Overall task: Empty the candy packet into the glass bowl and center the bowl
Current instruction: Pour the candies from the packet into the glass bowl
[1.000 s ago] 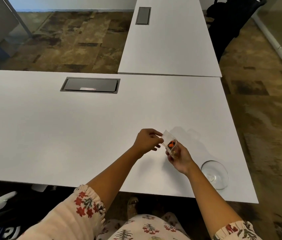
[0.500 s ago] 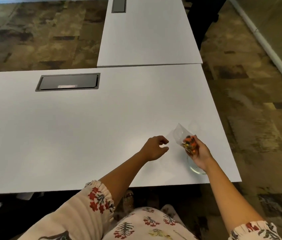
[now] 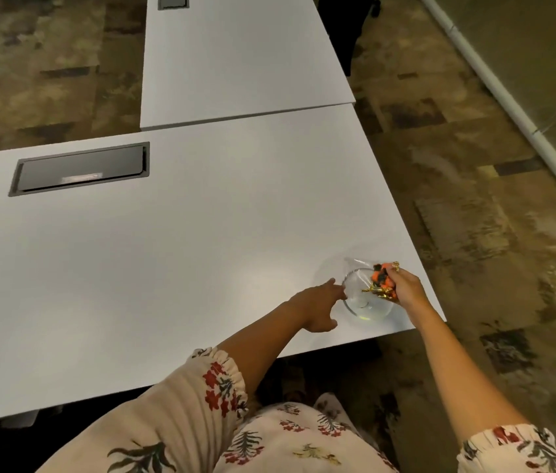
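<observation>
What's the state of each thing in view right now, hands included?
candy packet: held over the bowl, tipped, candies still inside.
glass bowl: upright near the table's right front corner; cannot tell if any candy has landed in it.
right hand: closed on the packet.
left hand: open, fingertips at the bowl's left rim; contact unclear.
cable hatch: lid closed, flush with the table.

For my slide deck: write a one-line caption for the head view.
Right hand tips the candy packet over the glass bowl near the table corner; left hand reaches its rim.
</observation>
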### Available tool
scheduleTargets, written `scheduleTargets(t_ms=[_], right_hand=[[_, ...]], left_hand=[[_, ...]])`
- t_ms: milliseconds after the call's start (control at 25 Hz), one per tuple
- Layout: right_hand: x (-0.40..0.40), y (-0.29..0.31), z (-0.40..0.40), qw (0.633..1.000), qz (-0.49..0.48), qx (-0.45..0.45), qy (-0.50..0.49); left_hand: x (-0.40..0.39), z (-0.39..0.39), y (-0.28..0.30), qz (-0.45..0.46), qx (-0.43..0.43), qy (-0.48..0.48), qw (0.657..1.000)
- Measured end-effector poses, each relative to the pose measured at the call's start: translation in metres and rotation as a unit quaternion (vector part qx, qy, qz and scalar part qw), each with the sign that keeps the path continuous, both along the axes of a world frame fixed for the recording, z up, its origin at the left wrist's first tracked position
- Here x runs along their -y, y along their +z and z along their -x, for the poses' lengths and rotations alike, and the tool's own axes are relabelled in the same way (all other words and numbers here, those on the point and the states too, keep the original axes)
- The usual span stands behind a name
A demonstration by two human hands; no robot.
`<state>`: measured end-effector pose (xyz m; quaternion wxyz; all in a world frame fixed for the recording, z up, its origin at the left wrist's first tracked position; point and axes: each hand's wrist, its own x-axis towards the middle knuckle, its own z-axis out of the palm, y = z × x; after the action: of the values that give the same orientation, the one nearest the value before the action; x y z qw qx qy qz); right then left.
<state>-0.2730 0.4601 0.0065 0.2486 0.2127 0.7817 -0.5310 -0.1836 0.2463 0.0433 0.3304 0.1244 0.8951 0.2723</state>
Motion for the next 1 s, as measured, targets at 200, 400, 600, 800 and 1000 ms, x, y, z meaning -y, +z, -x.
scheduleTargets(t_ms=[200,400,600,800,1000], right_hand=[[-0.014,-0.005,-0.006,0.984,-0.123,-0.084,0.095],[-0.006,-0.002,-0.012,0.975,-0.154,-0.100,0.124],[0.005,0.001,-0.024,0.964,-0.199,-0.133,0.115],[0.011,0.008,-0.035,0.941,-0.254,-0.187,0.124],[0.017,0.014,-0.042,0.932,-0.276,-0.217,0.092]], left_hand=[[-0.006,-0.005,-0.012,0.114,-0.023,-0.110,0.987],[-0.002,-0.006,-0.018,0.151,-0.041,-0.143,0.977],[-0.003,-0.007,-0.018,0.189,-0.058,-0.166,0.966],[-0.005,-0.008,-0.017,0.202,-0.075,-0.183,0.959],[-0.005,-0.006,-0.014,0.208,-0.083,-0.191,0.956]])
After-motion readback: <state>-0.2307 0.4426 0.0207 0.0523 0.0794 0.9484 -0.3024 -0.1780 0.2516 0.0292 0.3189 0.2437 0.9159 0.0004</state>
